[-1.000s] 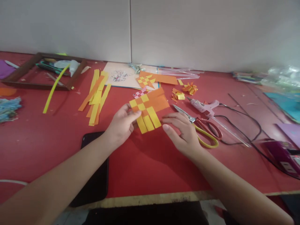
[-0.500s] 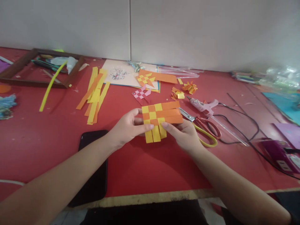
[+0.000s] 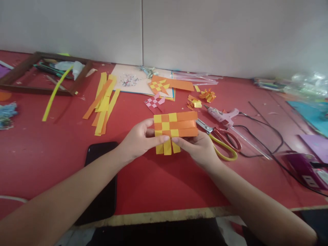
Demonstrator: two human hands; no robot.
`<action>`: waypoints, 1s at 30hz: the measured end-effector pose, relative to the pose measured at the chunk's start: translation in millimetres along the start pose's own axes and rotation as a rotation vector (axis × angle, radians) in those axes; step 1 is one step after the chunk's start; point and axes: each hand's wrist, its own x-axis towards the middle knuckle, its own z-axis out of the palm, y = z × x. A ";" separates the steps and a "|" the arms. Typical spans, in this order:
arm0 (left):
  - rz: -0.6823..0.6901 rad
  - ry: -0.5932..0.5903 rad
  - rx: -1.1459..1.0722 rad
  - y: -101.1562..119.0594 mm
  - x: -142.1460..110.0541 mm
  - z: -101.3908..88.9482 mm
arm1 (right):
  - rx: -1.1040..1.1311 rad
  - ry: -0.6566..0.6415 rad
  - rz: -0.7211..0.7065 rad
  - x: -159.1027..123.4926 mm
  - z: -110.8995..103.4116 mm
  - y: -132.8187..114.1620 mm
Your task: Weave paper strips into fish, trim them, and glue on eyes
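Beneath a pale wall (image 3: 205, 37), I see a red worktop (image 3: 143, 191) carrying a dark phone (image 3: 101, 184), scissors (image 3: 222, 140) and a pink checkered paper fish (image 3: 154, 102). Just above its near edge, the woven orange-and-yellow paper (image 3: 169, 127) sits between my left hand (image 3: 139, 140) and right hand (image 3: 198, 147), each grip pinching its lower part, thumbs in front and nearly touching.

Red tabletop (image 3: 143, 191): black phone (image 3: 101, 184) near front edge; yellow/orange paper strips (image 3: 104, 106), wooden frame (image 3: 15, 89) behind, left; scissors (image 3: 224, 143) beside pink glue gun (image 3: 222, 118), right.
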 end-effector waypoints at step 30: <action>0.022 0.003 0.020 -2.8 2.5 -0.6 | -0.001 -0.038 0.013 -0.3 1.9 -1.8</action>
